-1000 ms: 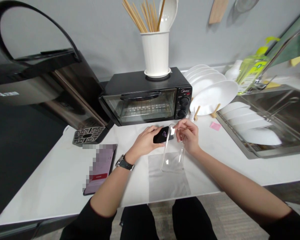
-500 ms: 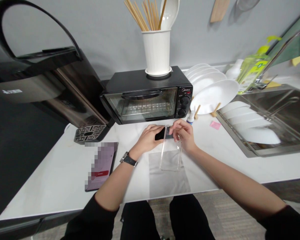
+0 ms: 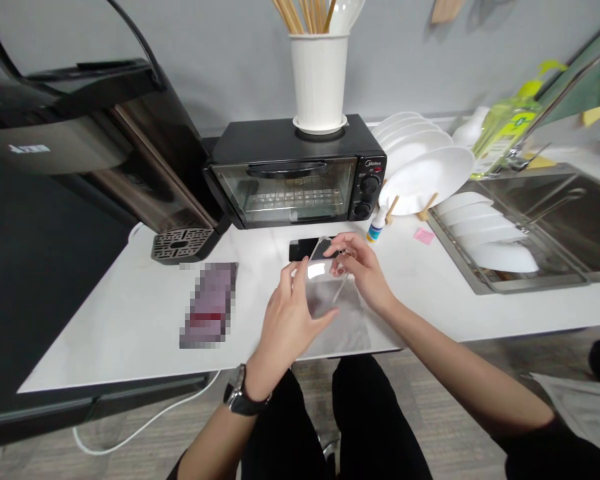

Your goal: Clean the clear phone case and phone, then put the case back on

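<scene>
Where a second ago the left hand (image 3: 290, 313) gripped the black phone (image 3: 305, 248), that phone now lies on the worktop (image 3: 130, 313) before the toaster oven (image 3: 295, 177), and both hands, right hand (image 3: 363, 273) too, pinch the clear case (image 3: 325, 277) at mid-frame. So the case is free of the phone. "Midea" reads on the oven.

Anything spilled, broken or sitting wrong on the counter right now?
Nothing stands out. Both hands, left hand and right hand, hold the clear plastic phone case above the white counter; the black phone lies flat before the black toaster oven.
</scene>
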Demonstrator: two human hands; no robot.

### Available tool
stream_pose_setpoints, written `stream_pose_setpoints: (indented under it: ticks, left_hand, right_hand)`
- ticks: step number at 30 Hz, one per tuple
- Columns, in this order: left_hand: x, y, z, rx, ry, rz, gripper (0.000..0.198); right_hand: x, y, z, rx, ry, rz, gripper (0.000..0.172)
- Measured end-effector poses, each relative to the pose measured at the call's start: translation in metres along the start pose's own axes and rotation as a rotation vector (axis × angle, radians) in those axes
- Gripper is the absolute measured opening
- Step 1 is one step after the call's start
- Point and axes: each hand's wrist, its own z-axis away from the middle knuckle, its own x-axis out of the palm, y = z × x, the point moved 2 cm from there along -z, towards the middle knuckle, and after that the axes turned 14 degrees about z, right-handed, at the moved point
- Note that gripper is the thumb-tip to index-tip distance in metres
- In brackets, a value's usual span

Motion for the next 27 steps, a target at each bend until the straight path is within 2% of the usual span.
stream_pose_setpoints:
  ticks: [3,5,8,10,11,14,17,19,21,23,25,27]
  left_hand:
    - [-0.002,-0.007,0.017,0.021,0.095,-0.065,0.105]
    - [-0.012,-0.017,0.021,0.048,0.115,-0.076,0.108]
    - [-0.03,-0.032,0.029,0.071,0.106,-0.102,0.104]
    - [-0.037,-0.041,0.037,0.034,0.069,-0.093,0.094]
    - [-0.039,-0.045,0.042,0.012,0.04,-0.086,0.088]
    - [-0.039,-0.055,0.055,-0.055,-0.027,-0.052,0.077]
    - [-0.038,-0.06,0.06,-0.089,-0.041,-0.016,0.077]
    - [-0.035,-0.06,0.057,-0.081,-0.068,0.004,0.082]
    - [-0.028,-0.056,0.048,-0.055,-0.112,0.049,0.092]
    - [-0.017,-0.05,0.037,-0.013,-0.165,0.116,0.099]
    - [-0.004,-0.044,0.025,0.031,-0.23,0.185,0.104]
    - [0.005,-0.04,0.018,0.065,-0.261,0.208,0.112]
  right_hand:
    - [0.002,-0.007,0.022,-0.032,-0.061,0.064,0.034]
    - [-0.007,-0.003,0.034,-0.072,-0.008,0.254,0.043]
    - [-0.025,0.011,0.049,-0.134,0.117,0.772,0.035]
    - [-0.03,0.021,0.055,-0.154,0.105,1.023,0.024]
    - [-0.03,0.025,0.058,-0.159,0.08,1.077,0.018]
    - [-0.033,0.031,0.063,-0.131,0.015,1.014,0.004]
    - [-0.051,0.029,0.069,0.038,-0.052,0.712,0.01]
    - [-0.071,0.022,0.074,0.165,-0.028,0.514,0.017]
    - [-0.09,0.009,0.079,0.221,0.076,0.417,0.019]
    - [-0.098,-0.01,0.083,0.171,0.207,0.43,0.018]
    - [-0.09,-0.028,0.084,0.034,0.284,0.52,0.019]
    - [-0.069,-0.038,0.084,-0.097,0.23,0.65,0.017]
